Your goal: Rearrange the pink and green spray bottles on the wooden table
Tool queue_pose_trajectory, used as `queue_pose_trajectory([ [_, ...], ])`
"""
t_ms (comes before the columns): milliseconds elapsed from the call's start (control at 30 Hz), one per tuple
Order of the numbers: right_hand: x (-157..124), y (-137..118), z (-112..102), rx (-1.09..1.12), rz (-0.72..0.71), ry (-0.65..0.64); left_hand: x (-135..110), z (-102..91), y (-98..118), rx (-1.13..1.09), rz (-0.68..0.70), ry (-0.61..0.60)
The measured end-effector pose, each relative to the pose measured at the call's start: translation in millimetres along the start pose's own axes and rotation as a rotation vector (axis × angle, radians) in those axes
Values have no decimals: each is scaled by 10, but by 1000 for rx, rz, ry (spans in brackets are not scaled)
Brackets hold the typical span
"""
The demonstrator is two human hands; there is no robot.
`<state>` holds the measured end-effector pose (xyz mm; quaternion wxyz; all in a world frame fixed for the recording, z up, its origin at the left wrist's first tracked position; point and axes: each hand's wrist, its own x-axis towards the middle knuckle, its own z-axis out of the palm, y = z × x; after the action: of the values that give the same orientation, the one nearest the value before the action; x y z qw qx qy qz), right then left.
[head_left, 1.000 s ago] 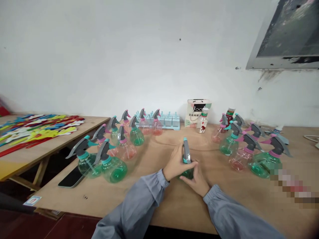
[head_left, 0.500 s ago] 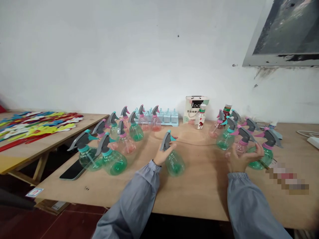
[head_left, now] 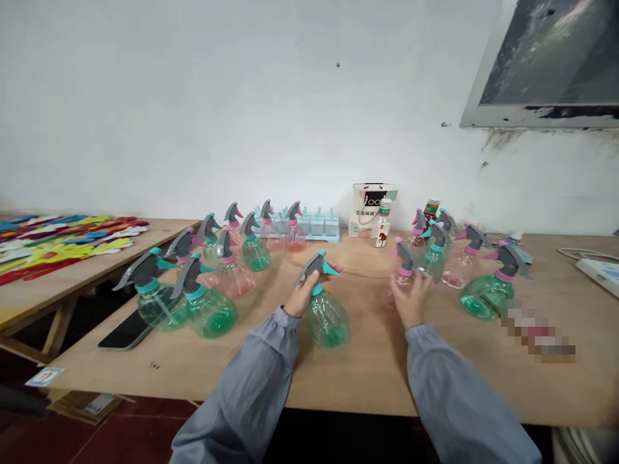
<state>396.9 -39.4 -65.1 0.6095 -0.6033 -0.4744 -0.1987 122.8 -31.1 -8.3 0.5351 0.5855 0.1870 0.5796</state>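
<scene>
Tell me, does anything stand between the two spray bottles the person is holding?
Nothing visible does. The left hand grips the green spray bottle by its neck, the right hand holds the pink-collared spray bottle, and only bare table lies between the two.

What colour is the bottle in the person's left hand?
The bottle is clear green, seen in the head view.

Left hand (head_left: 300,297), right hand (head_left: 411,300): seemingly curled fingers

Glossy clear plastic spray bottle (head_left: 327,316); matt plywood table (head_left: 367,374).
</scene>
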Motion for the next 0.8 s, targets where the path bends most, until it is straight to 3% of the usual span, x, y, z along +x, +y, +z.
queue_pose_trajectory([
  [167,-247,-403,237,172,-7,-119,-8,7,78,-62,91,202],
  [233,-286,-469,279,234,-6,-160,-13,12,104,-67,115,199],
  [333,-307,-491,304,280,-3,-219,-20,19,122,-98,107,171],
  [500,-303,-464,311,305,-14,-250,-14,3,126,-139,162,363],
  [633,-301,-461,312,314,-9,-252,1,-9,138,-150,100,303],
  [800,-300,-460,299,317,-9,-258,8,-15,166,-176,108,371],
])
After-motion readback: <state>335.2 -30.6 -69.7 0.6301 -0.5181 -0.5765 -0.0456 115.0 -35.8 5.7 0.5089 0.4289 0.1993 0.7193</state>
